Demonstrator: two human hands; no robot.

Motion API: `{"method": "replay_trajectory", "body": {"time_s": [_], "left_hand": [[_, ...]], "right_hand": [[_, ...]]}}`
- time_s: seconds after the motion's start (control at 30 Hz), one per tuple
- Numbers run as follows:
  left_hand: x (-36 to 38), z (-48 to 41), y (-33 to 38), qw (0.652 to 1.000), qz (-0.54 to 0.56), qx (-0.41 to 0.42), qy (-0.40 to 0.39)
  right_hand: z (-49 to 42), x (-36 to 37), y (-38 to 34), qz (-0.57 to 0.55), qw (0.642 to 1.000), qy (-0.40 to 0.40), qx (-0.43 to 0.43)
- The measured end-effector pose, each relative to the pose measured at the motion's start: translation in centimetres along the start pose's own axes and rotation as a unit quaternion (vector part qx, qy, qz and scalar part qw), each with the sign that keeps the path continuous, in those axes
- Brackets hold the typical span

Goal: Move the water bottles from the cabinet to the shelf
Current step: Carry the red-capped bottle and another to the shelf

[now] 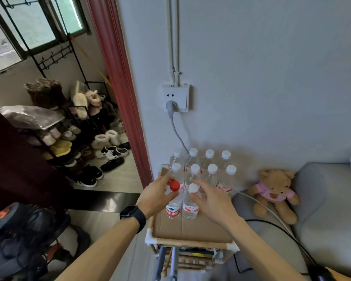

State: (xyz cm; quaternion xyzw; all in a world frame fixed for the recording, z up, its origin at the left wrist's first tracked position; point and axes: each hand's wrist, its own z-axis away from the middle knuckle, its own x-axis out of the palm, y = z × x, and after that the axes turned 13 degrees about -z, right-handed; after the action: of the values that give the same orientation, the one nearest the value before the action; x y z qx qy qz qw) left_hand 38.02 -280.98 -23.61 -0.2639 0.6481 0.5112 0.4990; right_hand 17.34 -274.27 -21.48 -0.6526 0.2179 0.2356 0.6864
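Observation:
Several clear water bottles (211, 169) with white caps stand in two rows at the back of the shelf top (190, 230), which is lined with cardboard. In front of them stand a red-capped bottle (173, 207) and a white-capped bottle (190, 207), side by side and upright. My left hand (156, 196), with a black watch on its wrist, lies against the left side of the red-capped bottle's neck, fingers loose and apart. My right hand (213, 201) hovers at the right of the white-capped bottle, fingers spread, the thumb near its shoulder.
A socket with a grey plug (175, 98) is on the wall above the bottles. A teddy bear (274, 191) sits on the grey sofa (322, 209) to the right. A red door frame (118, 78) and a full shoe rack (79, 138) are at the left. Lower shelf tiers hold items.

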Motion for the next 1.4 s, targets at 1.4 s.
{"method": "replay_trajectory", "body": {"time_s": [1.4], "left_hand": [[1.4, 1.3, 5.1, 0.978, 0.004, -0.204, 0.039]], "right_hand": [[-3.8, -1.2, 4.0, 0.092, 0.979, -0.1, -0.155]]}}
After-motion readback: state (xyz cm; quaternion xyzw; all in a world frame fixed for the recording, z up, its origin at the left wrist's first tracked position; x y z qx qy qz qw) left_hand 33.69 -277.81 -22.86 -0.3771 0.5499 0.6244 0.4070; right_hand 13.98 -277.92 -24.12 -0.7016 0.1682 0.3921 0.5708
